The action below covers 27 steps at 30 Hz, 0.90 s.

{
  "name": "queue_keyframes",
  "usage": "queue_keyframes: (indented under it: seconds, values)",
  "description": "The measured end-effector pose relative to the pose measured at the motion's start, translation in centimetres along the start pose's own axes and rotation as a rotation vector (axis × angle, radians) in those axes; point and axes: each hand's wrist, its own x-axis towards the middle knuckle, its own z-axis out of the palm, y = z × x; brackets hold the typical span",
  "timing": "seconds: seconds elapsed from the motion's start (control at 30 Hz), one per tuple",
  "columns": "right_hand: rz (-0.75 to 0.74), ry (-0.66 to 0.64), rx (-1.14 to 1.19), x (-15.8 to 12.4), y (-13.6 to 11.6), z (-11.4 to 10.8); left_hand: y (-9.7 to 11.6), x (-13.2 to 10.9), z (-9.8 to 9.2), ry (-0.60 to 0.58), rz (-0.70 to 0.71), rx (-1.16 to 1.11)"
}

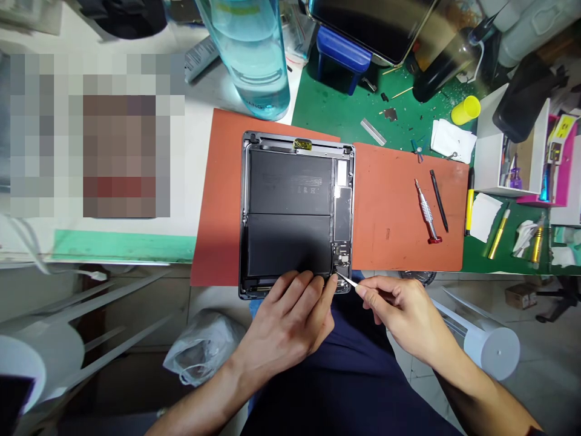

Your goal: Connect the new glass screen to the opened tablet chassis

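An opened tablet [290, 181], with its dark battery and inner boards bare, lies on the orange mat and juts past its front edge. My left hand [295, 315] is closed at the tablet's lower edge, fingers bent over the frame; its index fingertip reaches the lower right corner, and the thumb is mostly hidden. In a pinch, my right hand [403, 309] holds slim pale tweezers [347, 280]. Their tip touches or hovers near the small parts in that corner, beside my left index finger; which one I cannot tell.
The orange mat [385, 224] bears a screwdriver [425, 209] and a black pry stick [439, 201]. Behind the tablet stand a blue water bottle [254, 66] and a screen on a blue stand [342, 51]. A white box [490, 145] holds tools at right. A plastic bag [204, 348] hangs below.
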Motion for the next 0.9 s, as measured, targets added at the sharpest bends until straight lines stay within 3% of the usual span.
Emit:
queue_keyframes:
  seconds: [0.43, 0.67, 0.9]
  values:
    - [0.014, -0.009, 0.033, -0.16, 0.12, -0.05, -0.11, -0.09, -0.06, -0.022, -0.003, -0.038]
    - [0.044, -0.045, 0.099, -0.02, 0.21, 0.07, 0.01, -0.04, -0.44, 0.072, -0.082, -0.108]
    - [0.037, -0.029, 0.128, 0.13, 0.14, 0.35, 0.02, -0.14, -0.15, 0.034, -0.054, -0.094]
